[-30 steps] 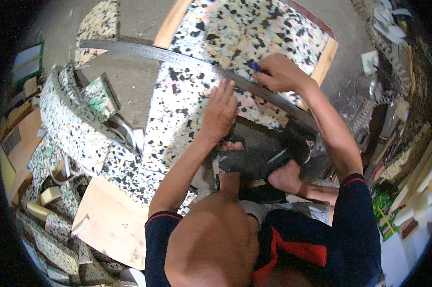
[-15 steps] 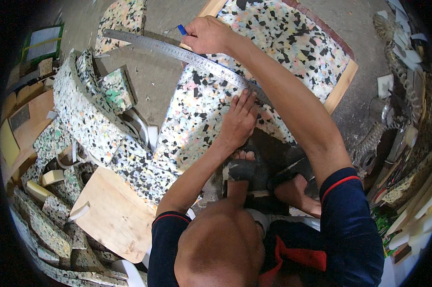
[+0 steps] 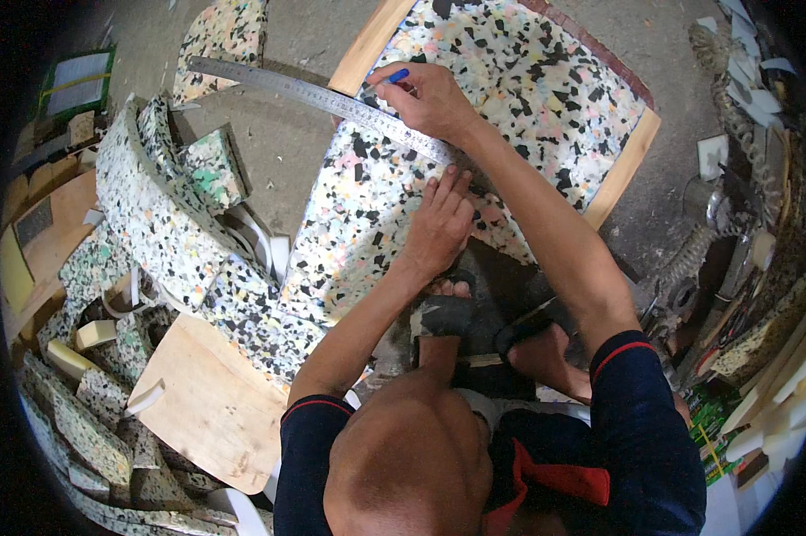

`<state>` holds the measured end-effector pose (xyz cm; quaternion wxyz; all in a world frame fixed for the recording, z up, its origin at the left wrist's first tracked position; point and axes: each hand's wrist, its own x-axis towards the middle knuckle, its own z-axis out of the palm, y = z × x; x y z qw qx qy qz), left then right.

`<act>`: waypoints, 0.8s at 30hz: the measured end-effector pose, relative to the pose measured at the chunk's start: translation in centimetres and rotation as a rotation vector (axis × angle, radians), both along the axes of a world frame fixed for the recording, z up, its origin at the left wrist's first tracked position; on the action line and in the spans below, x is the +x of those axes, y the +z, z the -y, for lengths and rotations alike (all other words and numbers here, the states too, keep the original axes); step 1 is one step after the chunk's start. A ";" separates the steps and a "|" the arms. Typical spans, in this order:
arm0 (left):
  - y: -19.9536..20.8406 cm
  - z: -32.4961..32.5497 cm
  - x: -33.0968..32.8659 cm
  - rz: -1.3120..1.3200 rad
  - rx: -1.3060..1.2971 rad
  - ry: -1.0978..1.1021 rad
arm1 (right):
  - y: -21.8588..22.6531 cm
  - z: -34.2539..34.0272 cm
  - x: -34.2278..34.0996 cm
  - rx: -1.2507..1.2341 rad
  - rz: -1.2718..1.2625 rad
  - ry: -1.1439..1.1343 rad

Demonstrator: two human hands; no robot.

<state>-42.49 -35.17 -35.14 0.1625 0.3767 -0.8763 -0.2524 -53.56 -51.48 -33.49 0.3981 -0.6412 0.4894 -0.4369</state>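
A long steel ruler lies across a large sheet of speckled multicoloured foam. Its far-left part reaches out past the foam. My left hand rests on the foam, with outstretched fingertips at the ruler's lower edge near its right end. Pinched in my right hand is a blue pen, just above the ruler's upper edge. The pen's tip is by the foam's left edge, next to a wooden strip.
Curved foam offcuts are heaped on the left, with a pale plywood panel below them. Another foam piece lies at the far left. Coiled hose and scraps line the right side. My sandalled feet are close to the foam.
My right hand has shifted rightward and a little nearer, turning the pen so that it points down toward the ruler's edge. My left hand and the ruler have hardly moved.
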 end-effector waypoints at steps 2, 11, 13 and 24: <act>0.1 0.0 0.0 0.007 0.001 -0.005 | 0.0 -0.4 -0.1 0.059 0.021 -0.001; 0.0 0.1 0.0 -0.008 0.007 -0.010 | 0.4 -0.8 -0.2 0.123 -0.021 0.051; -0.1 0.1 0.0 -0.018 0.006 0.000 | 0.5 -0.7 -0.1 0.188 -0.061 0.068; -0.1 0.2 0.1 0.035 -0.011 -0.010 | 2.3 -8.7 -11.1 0.394 -0.242 0.188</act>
